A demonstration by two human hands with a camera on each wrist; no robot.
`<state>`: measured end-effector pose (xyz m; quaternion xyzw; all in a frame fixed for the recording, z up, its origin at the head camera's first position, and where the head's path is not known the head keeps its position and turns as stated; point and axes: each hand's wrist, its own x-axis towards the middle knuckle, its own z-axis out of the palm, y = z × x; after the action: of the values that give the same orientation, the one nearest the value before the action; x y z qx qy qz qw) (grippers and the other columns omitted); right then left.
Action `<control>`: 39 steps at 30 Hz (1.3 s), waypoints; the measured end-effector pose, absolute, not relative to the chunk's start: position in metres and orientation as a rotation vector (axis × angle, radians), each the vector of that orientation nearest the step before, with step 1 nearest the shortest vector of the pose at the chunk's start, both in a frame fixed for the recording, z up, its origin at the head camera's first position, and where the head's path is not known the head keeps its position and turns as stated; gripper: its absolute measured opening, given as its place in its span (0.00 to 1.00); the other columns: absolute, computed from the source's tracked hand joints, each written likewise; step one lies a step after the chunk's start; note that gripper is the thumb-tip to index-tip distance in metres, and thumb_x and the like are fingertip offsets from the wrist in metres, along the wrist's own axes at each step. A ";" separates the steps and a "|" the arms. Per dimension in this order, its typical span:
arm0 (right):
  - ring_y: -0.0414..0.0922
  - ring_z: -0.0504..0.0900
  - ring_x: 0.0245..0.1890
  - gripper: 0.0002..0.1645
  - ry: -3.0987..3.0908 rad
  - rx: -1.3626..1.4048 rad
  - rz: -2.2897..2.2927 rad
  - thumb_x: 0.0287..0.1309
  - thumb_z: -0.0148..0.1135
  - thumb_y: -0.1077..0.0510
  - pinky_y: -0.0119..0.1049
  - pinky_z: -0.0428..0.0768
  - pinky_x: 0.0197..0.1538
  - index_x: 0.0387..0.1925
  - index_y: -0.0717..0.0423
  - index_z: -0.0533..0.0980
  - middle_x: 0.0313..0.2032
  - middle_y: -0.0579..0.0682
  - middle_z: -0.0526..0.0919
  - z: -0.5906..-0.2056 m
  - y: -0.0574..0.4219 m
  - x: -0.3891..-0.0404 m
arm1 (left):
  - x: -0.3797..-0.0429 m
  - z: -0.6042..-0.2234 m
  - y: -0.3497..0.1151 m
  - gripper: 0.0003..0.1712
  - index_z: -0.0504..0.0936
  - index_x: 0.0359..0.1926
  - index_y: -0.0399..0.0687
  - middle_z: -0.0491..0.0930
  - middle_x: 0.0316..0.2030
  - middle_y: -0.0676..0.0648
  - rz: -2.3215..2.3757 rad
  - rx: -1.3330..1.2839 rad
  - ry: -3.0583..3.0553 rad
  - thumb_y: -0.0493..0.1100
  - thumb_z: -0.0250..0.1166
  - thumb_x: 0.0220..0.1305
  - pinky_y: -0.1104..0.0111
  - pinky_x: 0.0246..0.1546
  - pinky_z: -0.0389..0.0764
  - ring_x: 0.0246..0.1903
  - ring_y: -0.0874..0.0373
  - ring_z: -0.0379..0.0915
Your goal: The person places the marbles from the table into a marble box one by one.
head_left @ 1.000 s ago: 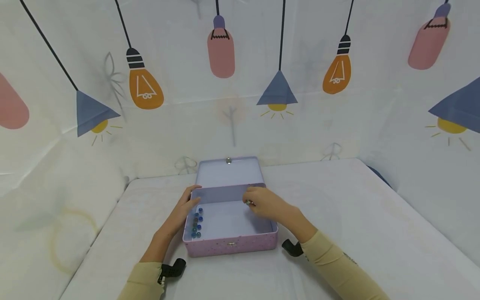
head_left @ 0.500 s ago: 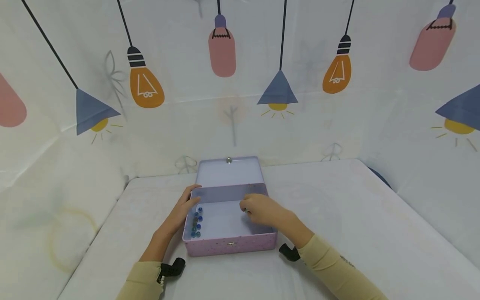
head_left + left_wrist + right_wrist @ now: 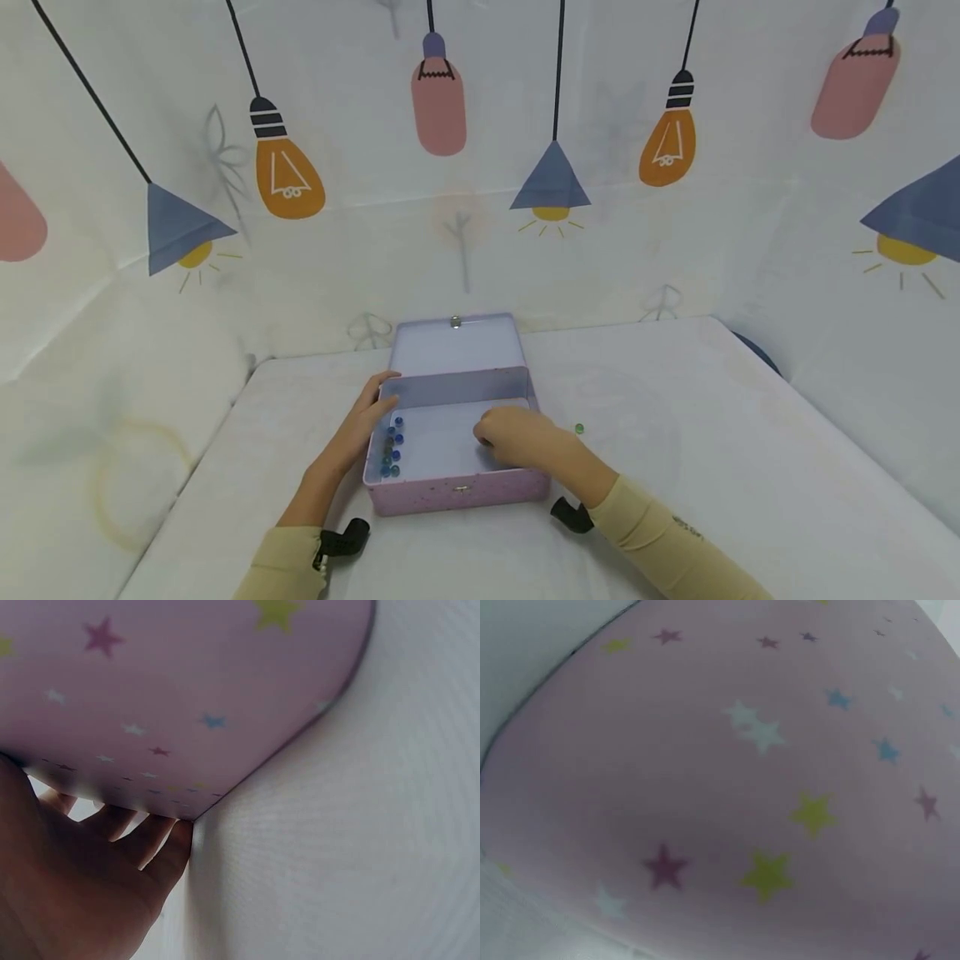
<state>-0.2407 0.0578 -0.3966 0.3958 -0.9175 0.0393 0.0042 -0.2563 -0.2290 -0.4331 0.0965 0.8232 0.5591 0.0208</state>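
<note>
A pink-lilac tin box stands on the table, its hinged lid laid back behind it. My left hand grips the box's left wall, thumb over the rim, fingers along the starred outside, as the left wrist view shows at the box's wall. Inside, several blue and greenish marbles lie in rows along the left side. My right hand reaches low inside the right half, fingers curled; the marble seen in them earlier is now hidden by the hand. The right wrist view shows only the starred box side.
A single green marble lies on the white-covered table just right of the box, beside my right wrist. A white sheet printed with lamps hangs behind and at both sides.
My right hand has moved down and slightly left inside the box. The green marble on the table has come into view beside the wrist. My left hand stays on the box wall.
</note>
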 end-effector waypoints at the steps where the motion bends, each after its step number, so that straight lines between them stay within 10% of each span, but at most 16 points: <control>1: 0.35 0.61 0.23 0.13 -2.886 1.239 0.118 0.60 0.62 0.66 0.27 0.64 0.26 0.22 0.49 0.76 0.21 0.39 0.71 -0.397 0.058 -0.240 | -0.256 -0.433 -0.229 0.28 0.55 0.73 0.55 0.46 0.79 0.42 1.733 0.297 2.550 0.51 0.46 0.77 0.40 0.76 0.39 0.79 0.40 0.33; 12: 0.36 0.63 0.23 0.11 -2.919 1.209 0.090 0.57 0.64 0.66 0.28 0.66 0.26 0.23 0.50 0.77 0.22 0.40 0.73 -0.398 0.057 -0.237 | -0.256 -0.435 -0.230 0.28 0.54 0.74 0.55 0.47 0.78 0.42 1.749 0.290 2.539 0.50 0.46 0.77 0.39 0.75 0.41 0.79 0.40 0.36; 21: 0.38 0.83 0.39 0.08 -2.955 1.235 0.277 0.61 0.62 0.62 0.34 0.82 0.44 0.40 0.53 0.84 0.39 0.44 0.87 -0.389 0.062 -0.244 | -0.255 -0.434 -0.229 0.28 0.55 0.73 0.56 0.47 0.78 0.43 1.741 0.306 2.552 0.51 0.47 0.77 0.40 0.76 0.41 0.79 0.41 0.36; 39: 0.39 0.79 0.39 0.11 -2.792 1.064 0.545 0.65 0.57 0.64 0.36 0.81 0.44 0.43 0.55 0.83 0.40 0.46 0.85 -0.346 0.113 -0.262 | -0.260 -0.436 -0.231 0.28 0.56 0.73 0.53 0.52 0.76 0.41 1.767 0.340 2.541 0.51 0.47 0.77 0.40 0.75 0.44 0.78 0.40 0.41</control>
<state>-0.2620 0.1134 -0.3459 0.3498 -0.9181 0.1791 0.0523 -0.2597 -0.2313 -0.4364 0.1092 0.8160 0.5675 0.0140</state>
